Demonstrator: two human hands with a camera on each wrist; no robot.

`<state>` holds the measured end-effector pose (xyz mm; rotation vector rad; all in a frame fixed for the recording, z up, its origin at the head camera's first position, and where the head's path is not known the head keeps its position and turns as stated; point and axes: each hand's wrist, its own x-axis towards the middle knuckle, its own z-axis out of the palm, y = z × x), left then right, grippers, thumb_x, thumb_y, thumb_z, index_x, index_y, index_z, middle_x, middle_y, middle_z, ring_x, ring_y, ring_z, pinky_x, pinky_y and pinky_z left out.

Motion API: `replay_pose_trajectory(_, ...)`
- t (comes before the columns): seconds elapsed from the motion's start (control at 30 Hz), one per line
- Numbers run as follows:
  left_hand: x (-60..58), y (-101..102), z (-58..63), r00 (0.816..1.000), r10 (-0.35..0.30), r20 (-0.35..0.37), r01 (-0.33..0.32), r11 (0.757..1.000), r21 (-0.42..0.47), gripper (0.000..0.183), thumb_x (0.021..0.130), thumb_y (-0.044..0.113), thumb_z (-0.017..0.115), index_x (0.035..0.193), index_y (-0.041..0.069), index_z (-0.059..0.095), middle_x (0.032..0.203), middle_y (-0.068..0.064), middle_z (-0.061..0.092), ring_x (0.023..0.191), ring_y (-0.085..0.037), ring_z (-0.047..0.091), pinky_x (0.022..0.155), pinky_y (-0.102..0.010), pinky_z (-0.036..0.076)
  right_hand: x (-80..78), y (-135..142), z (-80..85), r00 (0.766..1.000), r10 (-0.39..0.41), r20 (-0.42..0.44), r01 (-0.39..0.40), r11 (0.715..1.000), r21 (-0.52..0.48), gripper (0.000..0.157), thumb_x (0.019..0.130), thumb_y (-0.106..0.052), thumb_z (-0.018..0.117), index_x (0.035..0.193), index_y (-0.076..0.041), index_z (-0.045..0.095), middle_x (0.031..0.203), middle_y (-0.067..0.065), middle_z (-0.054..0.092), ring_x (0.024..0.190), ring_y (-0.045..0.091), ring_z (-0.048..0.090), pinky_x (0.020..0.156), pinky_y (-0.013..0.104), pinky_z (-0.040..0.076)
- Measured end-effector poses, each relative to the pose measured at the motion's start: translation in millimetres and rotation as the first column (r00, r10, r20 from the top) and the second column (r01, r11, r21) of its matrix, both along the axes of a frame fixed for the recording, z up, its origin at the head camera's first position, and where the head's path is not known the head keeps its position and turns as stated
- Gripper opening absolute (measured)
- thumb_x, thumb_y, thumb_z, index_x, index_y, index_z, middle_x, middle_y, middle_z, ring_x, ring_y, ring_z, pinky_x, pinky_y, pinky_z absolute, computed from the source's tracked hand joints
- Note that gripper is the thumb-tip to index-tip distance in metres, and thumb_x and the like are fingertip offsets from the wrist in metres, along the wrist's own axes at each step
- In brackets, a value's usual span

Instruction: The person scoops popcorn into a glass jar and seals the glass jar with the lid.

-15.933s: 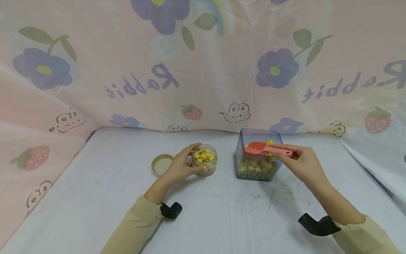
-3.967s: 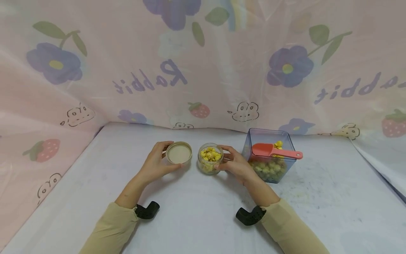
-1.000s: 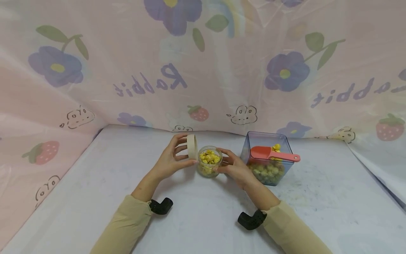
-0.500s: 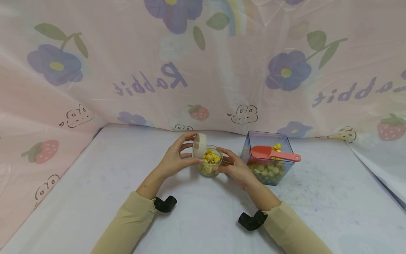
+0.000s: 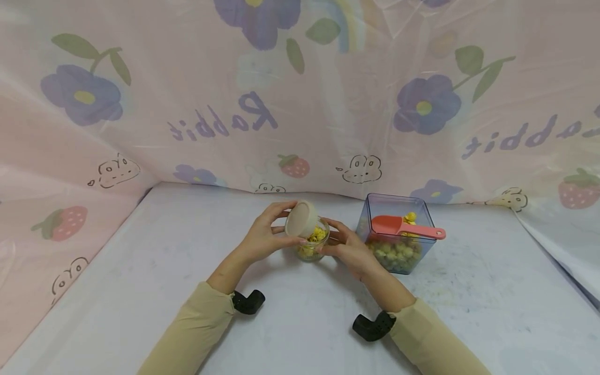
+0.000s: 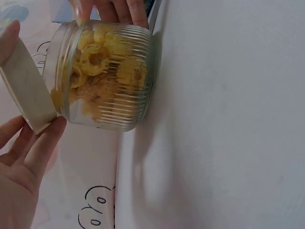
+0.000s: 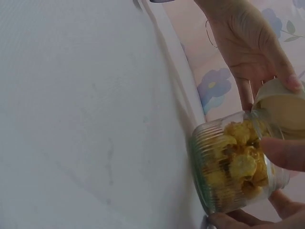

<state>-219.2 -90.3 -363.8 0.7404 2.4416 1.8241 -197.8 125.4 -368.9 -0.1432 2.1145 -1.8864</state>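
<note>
A cream round lid [image 5: 300, 220] is pinched between the thumb and fingers of my left hand [image 5: 264, 237]. It tilts over the left part of a ribbed glass jar [image 5: 309, 254] filled with yellow popcorn. In the left wrist view the lid [image 6: 28, 88] slants, its lower edge close to the jar's mouth; whether they touch I cannot tell. My right hand [image 5: 351, 247] grips the jar [image 7: 233, 164] from its right side, thumb near the rim, while the jar stands on the white table. The lid hides part of the popcorn in the head view.
Just right of my right hand stands a clear bluish square container [image 5: 367, 221] with more popcorn. A pink-red scoop [image 5: 412, 228] lies across its top, handle jutting over the right side. Behind the white table [image 5: 300, 323] hangs a patterned pink sheet [image 5: 197, 151].
Earlier, my right hand held the scoop and my left the jar. My left hand has since lifted the lid, turned it underside-down and brought it right, over the jar my right hand now holds.
</note>
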Motion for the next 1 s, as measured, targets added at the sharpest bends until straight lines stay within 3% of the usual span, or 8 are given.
replay_pose_trajectory(0.47,-0.8,8.6,2.8,0.993,0.025,-0.114,-0.044,0.984,-0.172,0.083,0.071,0.02,0.086,0.142,0.008,0.045,0.138,-0.009,0.047,0.126,-0.024,0.046,0.099,-0.042,0.048,-1.2,1.9,-1.5,1.0,0.01,0.002,-0.01,1.0,-0.004,0.075,0.086,0.0,0.063,0.151,-0.009,0.026,0.149,0.026,0.034,0.138,0.041,0.034,0.11,0.053,0.034)
replay_pose_trajectory(1.0,-3.5,15.0,0.2,0.984,-0.017,-0.177,-0.023,0.974,-0.224,0.085,0.069,0.016,0.087,0.139,-0.001,0.043,0.136,-0.014,0.051,0.123,-0.026,0.05,0.101,-0.043,0.045,-1.0,2.0,-4.5,1.0,0.003,0.019,-0.003,1.0,-0.006,0.075,0.087,0.0,0.063,0.151,-0.008,0.025,0.15,0.026,0.031,0.139,0.043,0.03,0.11,0.054,0.033)
